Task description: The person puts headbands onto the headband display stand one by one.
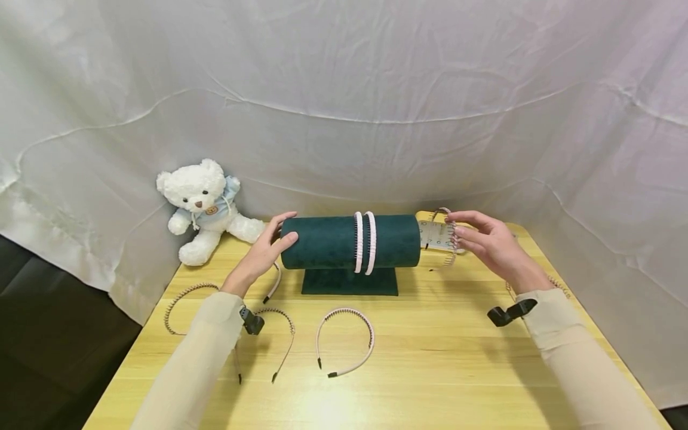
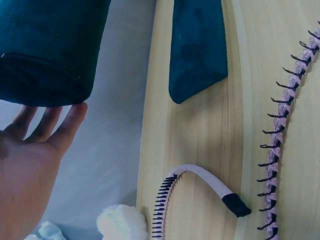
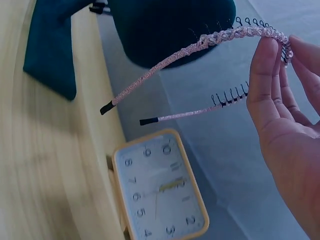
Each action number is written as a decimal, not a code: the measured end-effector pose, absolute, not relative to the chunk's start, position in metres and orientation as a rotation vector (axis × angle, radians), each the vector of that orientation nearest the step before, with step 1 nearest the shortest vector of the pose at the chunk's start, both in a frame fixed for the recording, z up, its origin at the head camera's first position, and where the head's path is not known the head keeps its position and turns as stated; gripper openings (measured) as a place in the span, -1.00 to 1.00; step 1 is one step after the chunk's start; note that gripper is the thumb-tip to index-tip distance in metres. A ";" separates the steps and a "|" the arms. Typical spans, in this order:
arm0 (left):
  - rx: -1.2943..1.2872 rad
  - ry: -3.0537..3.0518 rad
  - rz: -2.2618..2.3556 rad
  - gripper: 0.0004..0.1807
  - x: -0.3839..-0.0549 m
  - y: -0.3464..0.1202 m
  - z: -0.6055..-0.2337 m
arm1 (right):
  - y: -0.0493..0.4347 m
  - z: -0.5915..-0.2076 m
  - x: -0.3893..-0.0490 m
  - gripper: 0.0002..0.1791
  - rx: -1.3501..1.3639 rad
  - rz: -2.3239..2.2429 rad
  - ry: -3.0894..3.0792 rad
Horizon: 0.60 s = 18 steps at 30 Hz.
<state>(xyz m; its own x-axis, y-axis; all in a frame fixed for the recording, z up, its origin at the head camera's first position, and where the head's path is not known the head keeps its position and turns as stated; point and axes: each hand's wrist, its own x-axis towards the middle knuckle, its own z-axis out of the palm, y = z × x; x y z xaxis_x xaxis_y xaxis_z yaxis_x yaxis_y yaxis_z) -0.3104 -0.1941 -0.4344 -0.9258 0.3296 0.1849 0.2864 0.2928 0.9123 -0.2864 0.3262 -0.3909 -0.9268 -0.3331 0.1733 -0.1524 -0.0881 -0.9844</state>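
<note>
A dark green cylindrical headband stand [image 1: 322,242] stands on the table. Two pale pink headbands [image 1: 372,245] sit side by side around its roll, right of the middle. My left hand [image 1: 260,254] touches the roll's left end, thumb at the front; in the left wrist view its fairly straight fingertips [image 2: 75,114] meet the end's rim. Off the right end, my right hand [image 1: 497,248] pinches a sparkly pink headband [image 3: 165,62] with small black teeth between thumb and fingers. This headband is apart from the other two, and its ends point towards the stand.
A yellow-rimmed clock [image 3: 201,187] stands behind the right hand. At the back left sits a white teddy bear [image 1: 201,209]. Several loose headbands lie in front, among them a pale pink one [image 1: 371,327] and one partly behind the left arm [image 1: 188,364]. Another headband [image 1: 559,286] lies at the right edge.
</note>
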 end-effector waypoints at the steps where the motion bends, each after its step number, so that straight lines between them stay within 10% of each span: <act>1: 0.594 2.494 1.747 -0.33 -0.310 -0.194 -0.435 | 0.323 -0.390 -0.287 -0.66 -0.554 -2.159 2.023; 18: 0.580 2.509 1.732 -0.34 -0.310 -0.194 -0.433 | 0.284 -0.384 -0.295 -0.61 -0.596 -2.018 2.098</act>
<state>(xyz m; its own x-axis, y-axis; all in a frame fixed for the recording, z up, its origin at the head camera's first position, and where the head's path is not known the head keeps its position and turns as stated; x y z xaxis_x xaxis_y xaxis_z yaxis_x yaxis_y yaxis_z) -0.3096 -0.1942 -0.4330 -0.9294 0.3235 0.1777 0.2809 0.3077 0.9091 -0.2954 0.2838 -0.3835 -0.9058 -0.3959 0.1510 -0.1662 0.0041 -0.9861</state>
